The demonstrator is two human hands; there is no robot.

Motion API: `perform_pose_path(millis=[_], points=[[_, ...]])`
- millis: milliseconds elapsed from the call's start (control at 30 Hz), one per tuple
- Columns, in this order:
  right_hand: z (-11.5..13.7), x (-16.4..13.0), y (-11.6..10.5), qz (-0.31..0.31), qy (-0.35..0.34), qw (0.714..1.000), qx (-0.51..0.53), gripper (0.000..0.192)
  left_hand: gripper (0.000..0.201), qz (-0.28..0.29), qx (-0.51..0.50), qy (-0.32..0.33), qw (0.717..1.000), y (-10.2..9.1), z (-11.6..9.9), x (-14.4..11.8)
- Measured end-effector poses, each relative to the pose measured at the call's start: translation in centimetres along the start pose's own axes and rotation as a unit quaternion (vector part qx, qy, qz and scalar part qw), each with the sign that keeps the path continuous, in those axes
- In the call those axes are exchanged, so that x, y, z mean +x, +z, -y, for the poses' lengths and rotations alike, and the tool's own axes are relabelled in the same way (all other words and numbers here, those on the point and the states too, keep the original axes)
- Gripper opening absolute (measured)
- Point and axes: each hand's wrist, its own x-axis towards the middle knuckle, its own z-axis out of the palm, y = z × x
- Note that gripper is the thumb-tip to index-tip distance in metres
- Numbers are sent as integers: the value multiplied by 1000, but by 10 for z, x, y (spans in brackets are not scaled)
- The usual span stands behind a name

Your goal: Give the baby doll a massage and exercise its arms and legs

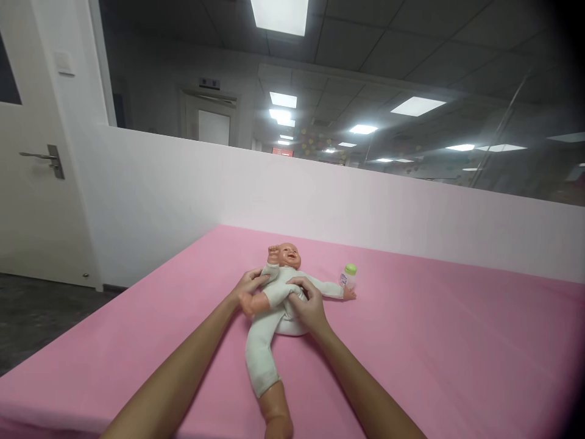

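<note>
A baby doll (260, 350) with a white cloth body and bare plastic head, hands and feet lies on its back, its head away from me. My left hand (250, 283) is closed at the doll's raised arm, thumb on its sleeve; some of these fingers are hidden behind the arm. With thumb and fingers, my right hand (311, 302) grips the doll's bent leg, which crosses over its belly. The other leg stretches toward me. Beside the doll's outstretched hand stands a small clear bottle (350, 276) with a green cap.
A pink cloth (411, 353) covers the table under the doll. Behind it runs a low white wall (320, 201) with glass above. A door (41, 183) with a metal handle is at the left, over a dark floor (31, 323).
</note>
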Motion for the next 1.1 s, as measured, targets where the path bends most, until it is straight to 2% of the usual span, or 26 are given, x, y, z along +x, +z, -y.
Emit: perform_pose_path(millis=[100, 267, 400, 533, 700, 800, 933, 1100], points=[[-1, -1, -1, 12, -16, 1000, -1, 23, 50, 4, -3, 1, 1000, -1, -1, -1], [-4, -2, -3, -27, 16, 1000, 6, 25, 49, 24, -17, -28, 999, -8, 2, -2], [1, 0, -4, -2, 10, 1000, 17, 21, 52, 6, -41, -36, 998, -5, 2, -1], [2, 0, -4, 16, -6, 1000, 14, 22, 51, -11, -12, -3, 1000, -2, 0, -3], [-6, -2, -4, -19, 0, 1000, 1, 25, 51, 27, -10, -23, 999, -7, 2, -2], [-8, -2, -4, -26, 1, 1000, -1, 26, 47, 15, -4, -10, 1000, -9, 6, 1], [-7, -1, -4, -14, -6, 1000, 4, 25, 40, 3, -34, -28, 999, -11, 14, 7], [-7, -2, -5, -17, -2, 1000, -3, 25, 43, -4, -42, -26, 999, -11, 17, 11]])
